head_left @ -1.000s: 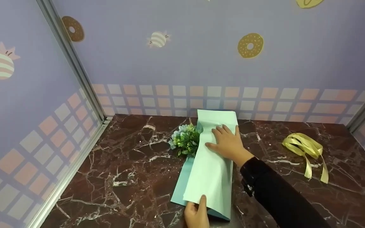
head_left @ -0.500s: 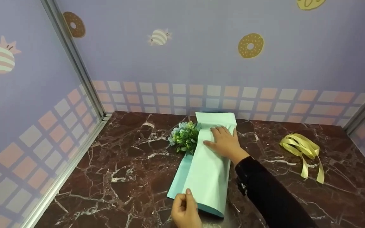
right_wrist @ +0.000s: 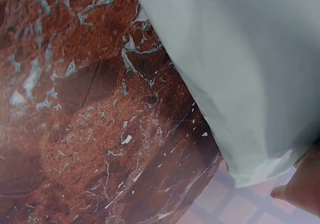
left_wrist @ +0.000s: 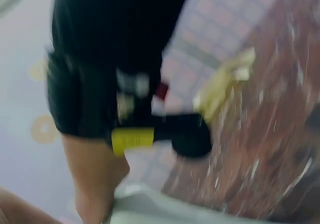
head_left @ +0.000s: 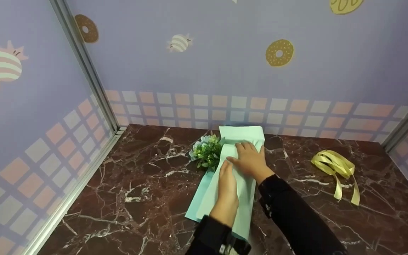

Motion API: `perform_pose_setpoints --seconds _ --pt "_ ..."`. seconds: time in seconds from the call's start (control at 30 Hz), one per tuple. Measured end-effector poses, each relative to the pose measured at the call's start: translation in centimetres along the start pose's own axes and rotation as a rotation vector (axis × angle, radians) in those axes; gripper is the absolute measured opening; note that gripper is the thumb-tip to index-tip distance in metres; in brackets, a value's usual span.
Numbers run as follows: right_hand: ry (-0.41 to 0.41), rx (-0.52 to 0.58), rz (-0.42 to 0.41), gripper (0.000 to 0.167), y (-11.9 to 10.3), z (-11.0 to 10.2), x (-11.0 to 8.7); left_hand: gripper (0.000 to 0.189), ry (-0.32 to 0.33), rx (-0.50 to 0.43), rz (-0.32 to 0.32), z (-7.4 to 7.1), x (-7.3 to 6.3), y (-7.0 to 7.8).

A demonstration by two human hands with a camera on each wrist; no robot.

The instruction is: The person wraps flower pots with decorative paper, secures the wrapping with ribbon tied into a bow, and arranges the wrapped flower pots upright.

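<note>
We press both hands flat on the folded paper wrap point(head_left: 237, 193) at mid-table: left hand point(head_left: 227, 187) fingers straight along its centre, right hand point(head_left: 250, 160) spread near the far edge. Flowers point(head_left: 207, 151) protrude left; ribbon point(head_left: 336, 166) lies well apart, right.

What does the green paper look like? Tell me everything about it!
The paper is pale mint green, smooth and matte, with a darker teal layer showing along its left edge. It lies folded into a long narrow wrap on the dark marble table, running from near the person to the back wall. A small bunch of green and bluish flowers pokes out on its left near the far end. The left hand and right hand both press flat on top of it.
</note>
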State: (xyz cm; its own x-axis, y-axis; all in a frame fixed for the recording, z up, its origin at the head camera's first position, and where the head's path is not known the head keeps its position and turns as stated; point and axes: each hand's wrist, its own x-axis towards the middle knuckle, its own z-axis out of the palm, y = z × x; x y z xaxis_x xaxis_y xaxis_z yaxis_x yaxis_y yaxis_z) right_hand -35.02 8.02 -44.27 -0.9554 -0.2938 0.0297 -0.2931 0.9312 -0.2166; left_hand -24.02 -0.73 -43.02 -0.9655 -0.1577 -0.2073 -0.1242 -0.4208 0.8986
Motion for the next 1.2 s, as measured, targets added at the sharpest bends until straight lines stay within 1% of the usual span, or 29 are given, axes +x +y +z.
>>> perform_pose_setpoints --seconds 0.07,0.13,0.23,0.33,0.43,0.5,0.57,0.73,0.83,0.93,1.03,1.1,1.2 --pt "0.004 -0.006 0.005 0.069 0.0 0.1 -0.1 0.054 -0.012 0.054 -0.021 0.3 1.2 0.0" --pt "0.006 -0.009 0.011 0.064 -0.1 0.1 -0.2 0.055 -0.026 0.084 -0.032 0.5 2.0 0.0" --pt "0.012 -0.002 0.010 0.060 -0.3 0.2 -0.2 0.058 -0.027 0.107 -0.054 0.7 2.5 -0.1" --pt "0.004 -0.009 0.005 0.059 -0.2 0.2 -0.2 0.061 -0.037 0.126 -0.057 0.8 2.8 -0.3" --pt "0.015 -0.031 -0.004 0.057 0.3 0.0 -0.3 0.062 -0.041 0.166 -0.061 1.0 3.1 -0.4" --pt "0.022 -0.042 -0.015 0.054 0.8 -0.2 -0.4 0.061 -0.042 0.216 -0.041 1.0 3.6 -0.5" --pt "0.030 -0.048 -0.024 0.052 1.3 -0.4 -0.7 0.059 -0.043 0.298 -0.019 0.8 4.2 -0.5" --pt "0.038 -0.003 -0.025 0.052 2.1 -0.6 -1.2 0.054 -0.064 0.583 0.063 0.0 6.0 0.0" --pt "0.049 0.031 0.000 0.053 3.1 -0.5 -1.6 0.051 -0.097 0.708 0.101 0.0 7.2 0.4" --pt "0.062 0.050 0.034 0.054 4.1 -0.1 -2.3 0.049 -0.154 0.803 0.132 0.1 7.9 0.7" --pt "0.072 0.075 0.056 0.055 4.7 0.3 -3.0 0.047 -0.204 0.873 0.180 0.1 8.6 0.9" --pt "0.088 0.097 0.060 0.055 4.9 0.5 -3.3 0.045 -0.212 0.902 0.210 0.1 9.0 1.0" --pt "0.127 0.121 0.076 0.053 4.9 0.4 -3.5 0.043 -0.203 0.910 0.250 0.1 9.5 0.8"
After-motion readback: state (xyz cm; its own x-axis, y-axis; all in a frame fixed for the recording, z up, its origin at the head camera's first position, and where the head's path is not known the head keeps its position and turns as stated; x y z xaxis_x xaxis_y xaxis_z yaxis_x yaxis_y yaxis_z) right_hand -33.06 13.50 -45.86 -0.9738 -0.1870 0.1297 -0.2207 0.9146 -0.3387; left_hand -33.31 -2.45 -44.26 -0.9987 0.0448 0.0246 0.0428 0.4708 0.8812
